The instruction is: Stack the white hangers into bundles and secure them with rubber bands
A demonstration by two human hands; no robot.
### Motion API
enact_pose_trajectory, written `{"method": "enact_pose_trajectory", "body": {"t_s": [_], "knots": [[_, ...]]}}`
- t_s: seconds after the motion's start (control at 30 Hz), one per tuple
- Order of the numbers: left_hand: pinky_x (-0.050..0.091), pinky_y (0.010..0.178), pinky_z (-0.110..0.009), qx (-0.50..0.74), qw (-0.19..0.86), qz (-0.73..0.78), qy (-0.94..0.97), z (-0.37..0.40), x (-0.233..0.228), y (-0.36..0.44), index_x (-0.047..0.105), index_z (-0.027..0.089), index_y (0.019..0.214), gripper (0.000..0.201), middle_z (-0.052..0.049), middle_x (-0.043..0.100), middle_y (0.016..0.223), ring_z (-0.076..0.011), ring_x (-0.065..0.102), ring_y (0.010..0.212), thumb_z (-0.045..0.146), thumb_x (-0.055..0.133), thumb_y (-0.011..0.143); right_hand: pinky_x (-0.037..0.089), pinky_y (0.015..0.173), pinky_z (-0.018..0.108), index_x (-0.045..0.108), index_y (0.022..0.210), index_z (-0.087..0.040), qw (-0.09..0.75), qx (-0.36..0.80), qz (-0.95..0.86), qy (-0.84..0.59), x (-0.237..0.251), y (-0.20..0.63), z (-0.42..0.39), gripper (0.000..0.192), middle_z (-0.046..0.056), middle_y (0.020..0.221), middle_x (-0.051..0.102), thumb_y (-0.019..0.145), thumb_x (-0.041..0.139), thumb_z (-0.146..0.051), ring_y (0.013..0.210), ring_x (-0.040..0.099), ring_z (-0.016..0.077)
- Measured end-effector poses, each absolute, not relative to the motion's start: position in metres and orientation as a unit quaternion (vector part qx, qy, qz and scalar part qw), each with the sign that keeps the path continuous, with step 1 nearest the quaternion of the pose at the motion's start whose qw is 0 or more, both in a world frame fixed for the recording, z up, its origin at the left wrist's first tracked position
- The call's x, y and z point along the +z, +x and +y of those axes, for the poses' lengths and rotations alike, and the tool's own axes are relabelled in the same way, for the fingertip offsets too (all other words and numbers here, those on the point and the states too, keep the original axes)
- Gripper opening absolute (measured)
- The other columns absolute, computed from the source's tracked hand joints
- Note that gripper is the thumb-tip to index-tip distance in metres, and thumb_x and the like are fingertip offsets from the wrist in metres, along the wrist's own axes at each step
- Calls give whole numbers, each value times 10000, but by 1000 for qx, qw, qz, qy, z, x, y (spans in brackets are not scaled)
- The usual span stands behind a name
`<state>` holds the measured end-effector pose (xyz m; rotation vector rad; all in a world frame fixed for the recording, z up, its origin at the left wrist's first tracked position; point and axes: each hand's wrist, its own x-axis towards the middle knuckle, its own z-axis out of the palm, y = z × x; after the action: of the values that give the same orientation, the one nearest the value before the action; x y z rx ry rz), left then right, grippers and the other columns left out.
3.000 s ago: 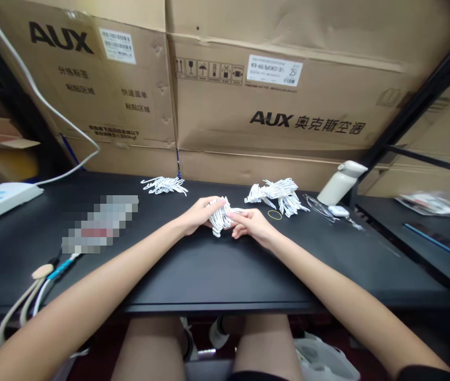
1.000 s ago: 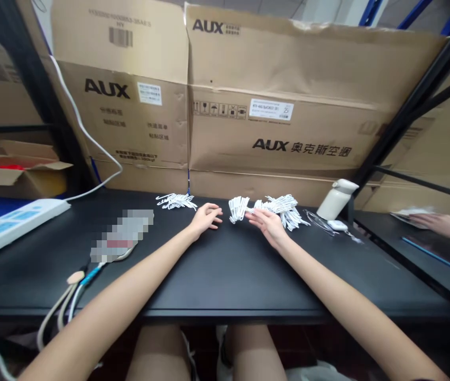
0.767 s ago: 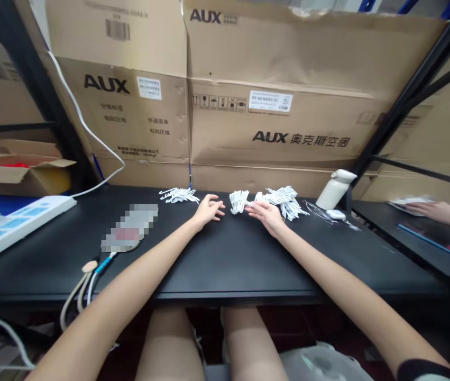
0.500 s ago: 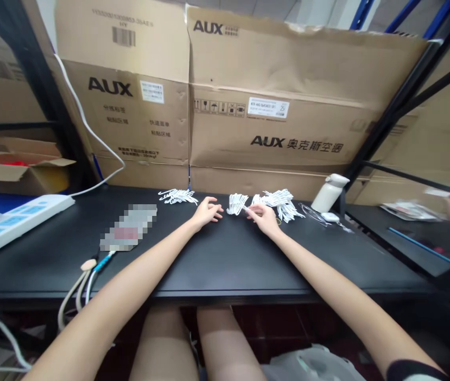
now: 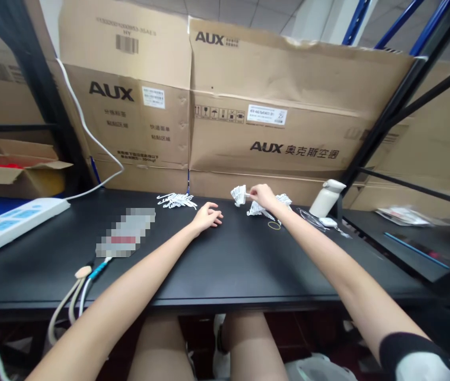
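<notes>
Head view: the right hand [image 5: 262, 196] is pinching a bundle of white hooks [image 5: 240, 194], lifted above the table [image 5: 217, 264]. The left hand [image 5: 206, 216] is resting spread flat. A loose hook pile [image 5: 266, 207], yellow band [image 5: 274, 225] and white bottle [image 5: 325, 197] are lying just beside.

I see a black table [image 5: 225, 264]. I take the white bottle [image 5: 325, 197] at the back as my marker. Just left of the bottle lies a pile of small white hooks [image 5: 266, 208], with a yellow rubber band [image 5: 274, 225] in front of it. Far left of the bottle lies another little bunch of white hooks [image 5: 176, 200]. Much farther left sits a white power strip [image 5: 14, 222]. Some cables [image 5: 76, 291] hang over the front edge.
</notes>
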<state>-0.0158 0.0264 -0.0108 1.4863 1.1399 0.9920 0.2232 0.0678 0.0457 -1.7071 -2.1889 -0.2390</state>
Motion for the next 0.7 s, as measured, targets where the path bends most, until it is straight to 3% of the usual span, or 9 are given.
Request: {"method": "enact_pose_trajectory", "body": {"t_s": [0.23, 0.4, 0.53, 0.63, 0.7], "knots": [[515, 578, -244, 405, 486, 467, 618, 28, -13, -15, 459, 168, 1033, 235, -78, 678, 871, -148, 669, 663, 198, 557, 822, 414, 662, 196, 720, 791, -147, 91, -87, -751, -648, 58, 248, 97, 113, 88, 842, 723, 775, 610, -163, 767, 633, 156], [514, 593, -237, 399, 483, 464, 626, 27, -13, -16, 471, 162, 1032, 209, -85, 681, 898, -131, 667, 658, 198, 527, 834, 443, 675, 228, 721, 812, -100, 72, -93, -719, -685, 56, 238, 100, 147, 154, 830, 715, 693, 640, -71, 783, 661, 204], [511, 587, -227, 391, 474, 466, 637, 26, -13, -17, 520, 154, 954, 139, -82, 691, 882, -121, 664, 643, 198, 529, 823, 464, 724, 268, 710, 914, -108, 127, -125, -706, -685, 58, 224, 86, 224, 175, 945, 706, 769, 543, -71, 875, 663, 239], [513, 576, -232, 387, 458, 468, 649, 26, -13, -15, 542, 148, 909, 108, -86, 693, 874, -124, 662, 639, 203, 525, 819, 469, 770, 274, 680, 1009, -183, 194, -144, -718, -653, 48, 213, 62, 276, 95, 1012, 705, 854, 454, -149, 942, 646, 217], [521, 568, -252, 389, 440, 470, 659, 27, -12, -14, 548, 150, 909, 118, -90, 690, 891, -144, 667, 666, 217, 526, 815, 476, 764, 283, 683, 954, -192, 293, -148, -745, -581, 35, 205, 45, 245, 68, 961, 715, 844, 466, -164, 885, 655, 208]]}}
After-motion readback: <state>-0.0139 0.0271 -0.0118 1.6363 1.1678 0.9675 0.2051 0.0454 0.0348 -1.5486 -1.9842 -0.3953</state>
